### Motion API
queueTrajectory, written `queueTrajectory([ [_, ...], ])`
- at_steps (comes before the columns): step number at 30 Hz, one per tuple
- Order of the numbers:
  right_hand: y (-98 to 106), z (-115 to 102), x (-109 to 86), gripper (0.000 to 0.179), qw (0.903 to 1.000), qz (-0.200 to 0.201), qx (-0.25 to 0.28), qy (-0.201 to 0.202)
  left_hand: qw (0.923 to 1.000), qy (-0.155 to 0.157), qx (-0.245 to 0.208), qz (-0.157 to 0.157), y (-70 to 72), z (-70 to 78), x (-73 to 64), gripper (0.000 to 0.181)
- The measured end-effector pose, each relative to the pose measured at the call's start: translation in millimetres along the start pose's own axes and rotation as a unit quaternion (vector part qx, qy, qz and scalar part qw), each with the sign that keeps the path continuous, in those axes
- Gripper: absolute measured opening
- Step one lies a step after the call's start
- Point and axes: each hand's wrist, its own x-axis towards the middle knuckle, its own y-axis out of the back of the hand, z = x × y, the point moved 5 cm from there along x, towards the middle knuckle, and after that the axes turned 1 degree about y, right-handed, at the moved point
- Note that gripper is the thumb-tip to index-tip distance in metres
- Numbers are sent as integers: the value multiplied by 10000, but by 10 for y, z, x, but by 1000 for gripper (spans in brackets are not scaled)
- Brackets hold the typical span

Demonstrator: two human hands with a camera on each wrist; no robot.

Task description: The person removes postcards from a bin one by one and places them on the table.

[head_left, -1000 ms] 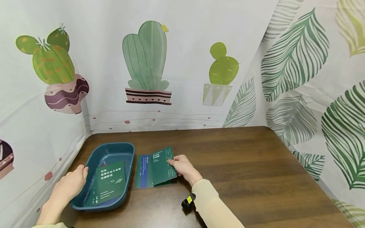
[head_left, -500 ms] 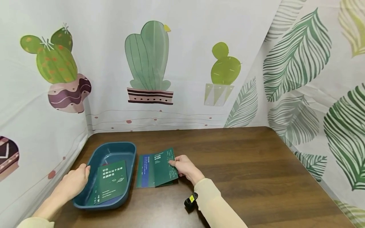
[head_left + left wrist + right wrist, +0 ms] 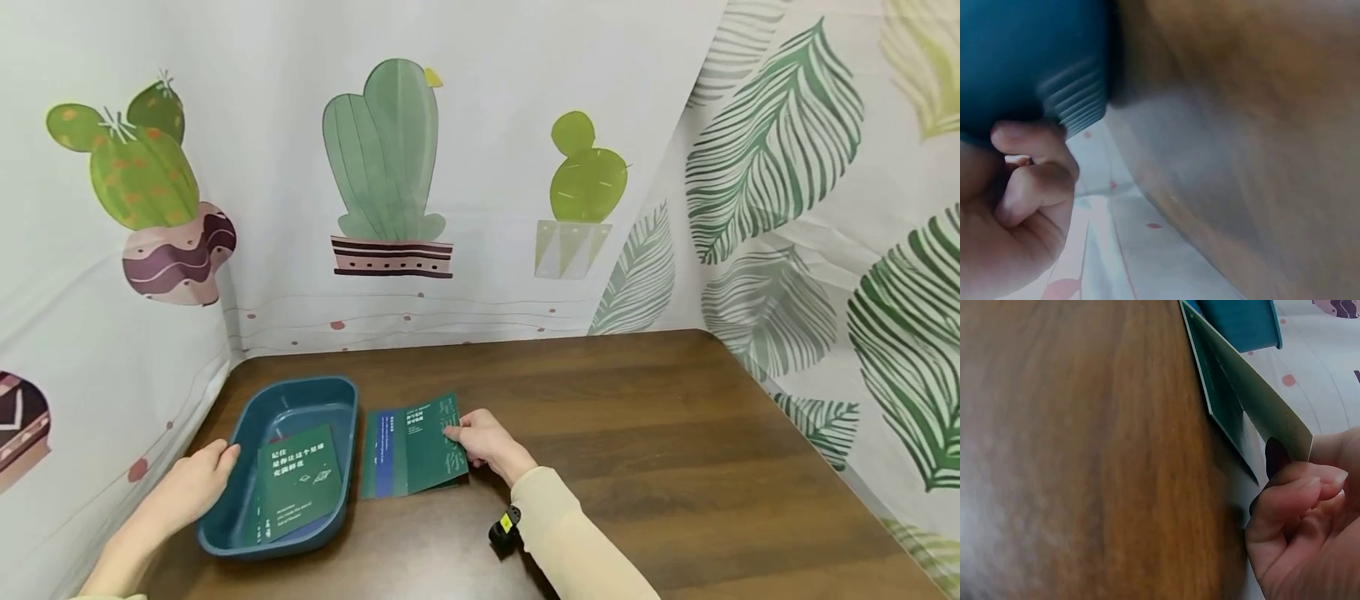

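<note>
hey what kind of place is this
Probably an indoor workspace, though I can't tell what building: a brown table, cactus-printed sheeting behind it, and a blue tray holding green cards.

1. The person's left hand (image 3: 195,485) grips, its fingers (image 3: 1038,187) curled.
2. The left forearm (image 3: 131,546), mostly bare, enters from the lower left.
3. The right hand (image 3: 491,442) pinches, thumb (image 3: 453,432) uppermost, other fingers curled beneath.
4. The right forearm (image 3: 581,537), sleeved, slants up leftward.
</note>
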Motion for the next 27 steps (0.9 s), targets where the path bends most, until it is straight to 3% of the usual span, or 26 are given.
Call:
queueTrajectory([
  [7, -15, 34, 12, 25, 9992, 130, -374, -15, 9983, 92, -197, -545, -35, -60, -31, 33],
  [13, 16, -11, 29, 29, 9936, 427, -1035, 170, 9994, 16, -128, -320, -37, -72, 12, 33],
  [20, 24, -27, 73, 38, 9754, 797, -2050, 158, 9999, -72, -102, -117, -28, -46, 15, 32],
  [27, 2, -85, 81, 36, 9566, 486, -2872, -44, 9998, 33, -39, -169, -39, -56, 2, 32],
])
